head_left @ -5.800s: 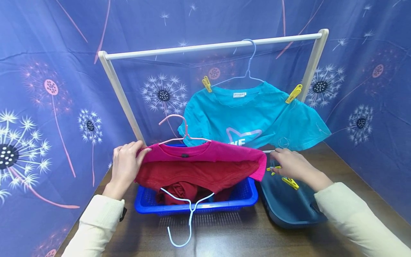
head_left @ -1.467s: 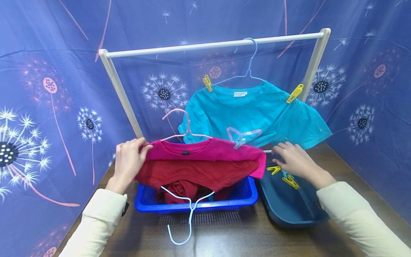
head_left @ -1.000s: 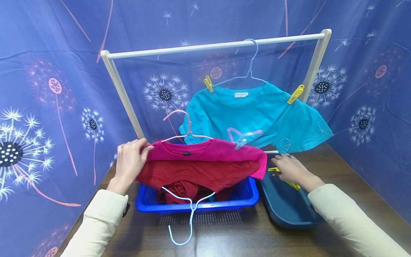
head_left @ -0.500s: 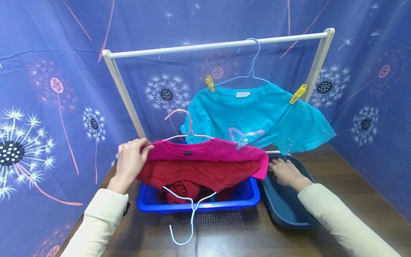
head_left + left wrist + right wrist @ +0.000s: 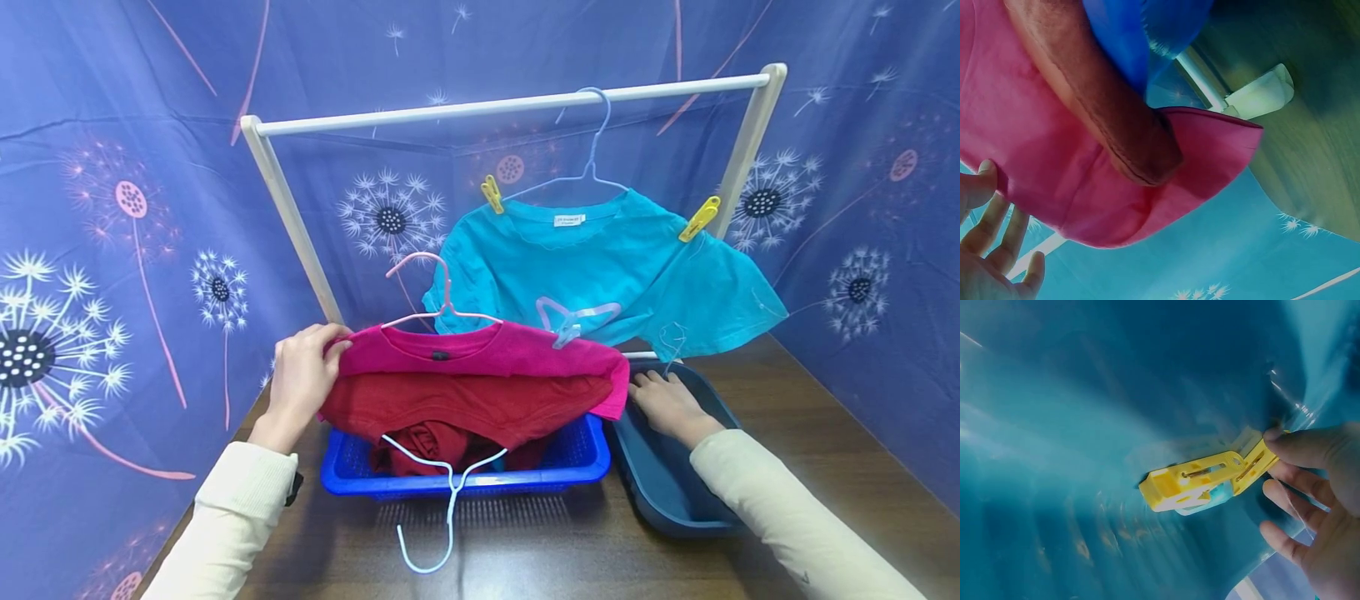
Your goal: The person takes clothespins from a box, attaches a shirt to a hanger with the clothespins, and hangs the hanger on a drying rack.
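Observation:
A pink-red T-shirt (image 5: 517, 354) hangs on a pink hanger (image 5: 447, 310), held over the blue basket. My left hand (image 5: 303, 379) pinches its left shoulder between thumb and fingers; that edge also shows beside the hand (image 5: 997, 244) in the left wrist view. A light blue clothespin (image 5: 567, 335) is clipped to its right shoulder. Down in the dark blue tray (image 5: 652, 500), my right hand (image 5: 670, 406) pinches the end of one yellow clothespin (image 5: 1259, 464). Beside it lies another yellow clothespin (image 5: 1192, 481), with a light blue one (image 5: 1213, 499) partly hidden underneath.
A turquoise T-shirt (image 5: 558, 258) hangs from the rack's white rail (image 5: 450, 110) with yellow clothespins (image 5: 700, 219) at its shoulders. The blue basket (image 5: 465, 483) holds dark red clothing. A pale blue hanger (image 5: 452, 492) lies over its front rim.
A light blue clothespin has appeared on the pink-red shirt's right shoulder. My right hand has moved down and left into the tray, onto a yellow clothespin. My left hand keeps its pinch.

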Demonstrator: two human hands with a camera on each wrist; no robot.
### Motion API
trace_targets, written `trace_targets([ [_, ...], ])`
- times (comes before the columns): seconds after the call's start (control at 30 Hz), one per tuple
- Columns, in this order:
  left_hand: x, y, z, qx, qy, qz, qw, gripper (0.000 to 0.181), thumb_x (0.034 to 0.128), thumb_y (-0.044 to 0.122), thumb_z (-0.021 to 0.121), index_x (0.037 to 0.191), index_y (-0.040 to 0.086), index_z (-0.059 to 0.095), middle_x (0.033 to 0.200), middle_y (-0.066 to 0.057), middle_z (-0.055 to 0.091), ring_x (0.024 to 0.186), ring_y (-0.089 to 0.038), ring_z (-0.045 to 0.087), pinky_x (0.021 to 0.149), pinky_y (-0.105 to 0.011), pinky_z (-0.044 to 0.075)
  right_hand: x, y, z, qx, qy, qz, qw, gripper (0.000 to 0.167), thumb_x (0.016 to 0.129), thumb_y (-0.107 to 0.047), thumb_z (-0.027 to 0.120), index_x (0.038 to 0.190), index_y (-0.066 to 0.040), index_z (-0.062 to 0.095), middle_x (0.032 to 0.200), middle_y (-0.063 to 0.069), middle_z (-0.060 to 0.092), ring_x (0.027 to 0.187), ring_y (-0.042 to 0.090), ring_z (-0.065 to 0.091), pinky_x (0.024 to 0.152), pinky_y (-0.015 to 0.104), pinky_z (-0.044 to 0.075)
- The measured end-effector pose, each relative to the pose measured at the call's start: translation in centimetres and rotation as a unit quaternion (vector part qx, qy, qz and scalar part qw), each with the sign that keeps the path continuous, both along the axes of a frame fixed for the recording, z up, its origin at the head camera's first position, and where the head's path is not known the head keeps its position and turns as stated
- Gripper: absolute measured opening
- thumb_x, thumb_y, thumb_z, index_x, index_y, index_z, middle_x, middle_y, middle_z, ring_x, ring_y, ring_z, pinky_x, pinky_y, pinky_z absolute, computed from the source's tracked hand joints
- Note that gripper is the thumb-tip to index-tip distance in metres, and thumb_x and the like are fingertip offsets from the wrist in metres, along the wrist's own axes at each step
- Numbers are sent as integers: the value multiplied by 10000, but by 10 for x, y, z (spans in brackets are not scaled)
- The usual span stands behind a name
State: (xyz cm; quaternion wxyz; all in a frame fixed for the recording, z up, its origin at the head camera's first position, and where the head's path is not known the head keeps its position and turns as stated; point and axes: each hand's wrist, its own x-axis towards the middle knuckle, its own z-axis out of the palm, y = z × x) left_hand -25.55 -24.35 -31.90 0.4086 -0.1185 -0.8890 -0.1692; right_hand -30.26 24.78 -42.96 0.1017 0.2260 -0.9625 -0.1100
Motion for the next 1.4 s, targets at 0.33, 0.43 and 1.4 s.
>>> trace_targets([
  [0.33, 0, -9, -2, 82, 14, 81, 9999, 78, 789, 86, 686, 865, 99, 685, 776, -113, 671, 733, -324, 629, 666, -477, 411, 4, -2, 2, 86, 170, 152, 9997, 299, 672, -98, 769, 947, -107, 650, 952, 123, 632, 925, 338, 557, 804, 573, 429],
  [0.43, 0, -11, -3, 133, 12, 101, 9999, 93, 787, 86, 688, 878, 99, 681, 776, -110, 668, 740, -312, 631, 670, -465, 416, 6, -2, 4, 69, 291, 226, 9993, 273, 670, -121, 772, 914, -114, 649, 913, 106, 634, 899, 329, 558, 791, 567, 432],
  [1.4, 3, -14, -6, 214, 57, 244, 9995, 105, 786, 156, 703, 813, 59, 673, 730, -126, 650, 706, -319, 616, 650, -469, 407, 20, -1, 39, -207, 292, -15, 9994, 499, 628, -317, 814, 1000, -49, 617, 936, 121, 640, 950, 358, 560, 822, 578, 425],
])
